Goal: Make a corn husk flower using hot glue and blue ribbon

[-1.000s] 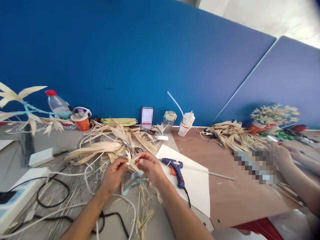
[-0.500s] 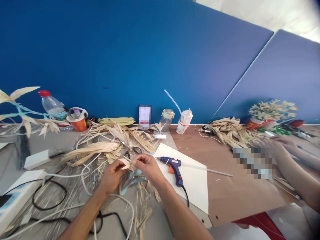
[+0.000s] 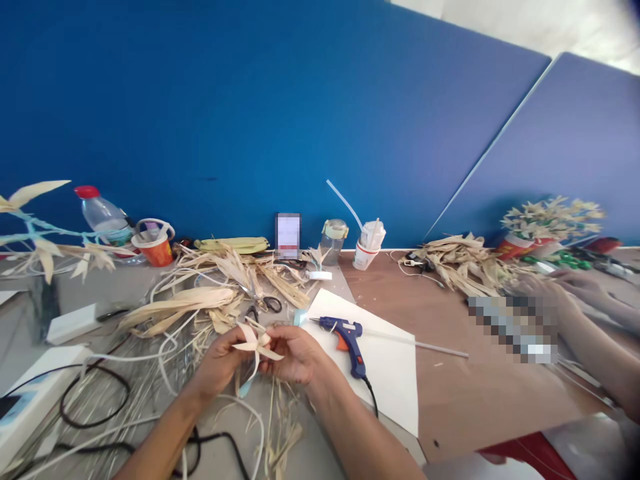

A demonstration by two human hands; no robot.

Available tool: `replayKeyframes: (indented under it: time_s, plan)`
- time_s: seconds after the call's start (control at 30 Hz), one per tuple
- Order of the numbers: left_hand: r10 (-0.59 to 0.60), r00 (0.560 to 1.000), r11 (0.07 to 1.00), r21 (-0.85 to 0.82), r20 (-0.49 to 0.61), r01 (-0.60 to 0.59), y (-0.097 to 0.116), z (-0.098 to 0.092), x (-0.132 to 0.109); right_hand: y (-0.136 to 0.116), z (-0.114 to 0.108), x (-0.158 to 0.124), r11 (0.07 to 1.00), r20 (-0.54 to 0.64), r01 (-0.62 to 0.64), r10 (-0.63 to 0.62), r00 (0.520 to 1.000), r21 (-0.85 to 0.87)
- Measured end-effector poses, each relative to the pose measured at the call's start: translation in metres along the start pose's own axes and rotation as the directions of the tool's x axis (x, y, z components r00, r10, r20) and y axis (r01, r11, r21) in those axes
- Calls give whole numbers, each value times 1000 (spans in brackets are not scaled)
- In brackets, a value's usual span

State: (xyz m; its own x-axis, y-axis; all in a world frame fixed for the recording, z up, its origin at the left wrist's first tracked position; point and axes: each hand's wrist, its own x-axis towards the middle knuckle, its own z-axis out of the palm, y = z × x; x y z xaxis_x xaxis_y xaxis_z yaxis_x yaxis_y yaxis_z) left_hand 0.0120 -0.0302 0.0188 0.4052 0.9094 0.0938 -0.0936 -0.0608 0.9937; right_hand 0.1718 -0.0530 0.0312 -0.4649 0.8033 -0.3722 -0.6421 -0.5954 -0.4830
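Between my two hands is a pale flower made of dried husk strips (image 3: 257, 345), its several narrow petals spread outward. My left hand (image 3: 223, 360) pinches it from the left side. The fingers of my right hand (image 3: 293, 353) are closed on its right side, partly hidden behind the petals. A light-blue strip (image 3: 245, 388) shows just below the flower; I cannot tell whether it is joined to it. Scissors (image 3: 265, 305) with dark handles lie just beyond my hands. To the right, a blue glue gun (image 3: 347, 340) with an orange trigger rests on a white sheet (image 3: 393, 390).
Dried husks (image 3: 185, 307) and white cords crowd the left side, near a power strip (image 3: 45, 393). A red cup (image 3: 155, 247), a bottle (image 3: 103, 217), a phone (image 3: 288, 237) and a jar (image 3: 334, 241) stand along the blue partition. A co-worker's arms (image 3: 590, 340) reach in at right.
My hands have come slightly lower and nearer. The husk flower has turned so its spread petals now show, and my right hand has rolled, exposing more of its fingers and palm.
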Motion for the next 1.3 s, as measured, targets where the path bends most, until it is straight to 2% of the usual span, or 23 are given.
replayKeyframes:
  time_s: [0.1, 0.17, 0.23, 0.4, 0.5, 0.67, 0.77, 0.9, 1.0, 1.17, 1.3]
  plan:
    - [-34, 999, 996, -86, 41, 38, 1, 0, -2, 3, 0, 2, 982, -6, -127, 129, 992, 137]
    - [-64, 996, 989, -132, 60, 72, 0, -1, -3, 5, 2, 2, 967, 21, -160, 159, 987, 200]
    - [-88, 994, 984, -148, 69, 98, -2, -2, -4, 8, 3, 3, 961, 16, -150, 150, 989, 233]
    - [-96, 990, 981, -159, 105, 112, -8, -5, -5, 12, 7, 4, 965, -128, -62, 97, 987, 255]
    - [-102, 988, 971, -206, 117, 124, -7, -4, -4, 13, 8, 4, 953, -112, -82, 119, 987, 291]
    - [-137, 979, 965, -203, 149, 165, -3, -1, -4, 19, 8, 7, 965, -150, -14, 55, 987, 264]
    - [-169, 979, 962, -198, 114, 189, 0, -1, -4, 21, 11, 6, 969, -132, 38, -6, 991, 245]
    - [-164, 986, 965, -204, 22, 165, 2, -2, -4, 19, 16, 0, 968, -135, 214, -196, 971, 133]
    - [-150, 989, 970, -191, 10, 149, 0, -4, -4, 16, 18, -3, 948, -128, 315, -308, 943, 38]
    - [-144, 989, 978, -150, 10, 144, -2, -4, -3, 15, 13, 0, 969, -140, 247, -246, 959, -13]
    - [-137, 991, 977, -162, 5, 136, 2, -1, -1, 16, 10, 3, 978, -131, 206, -201, 971, 21]
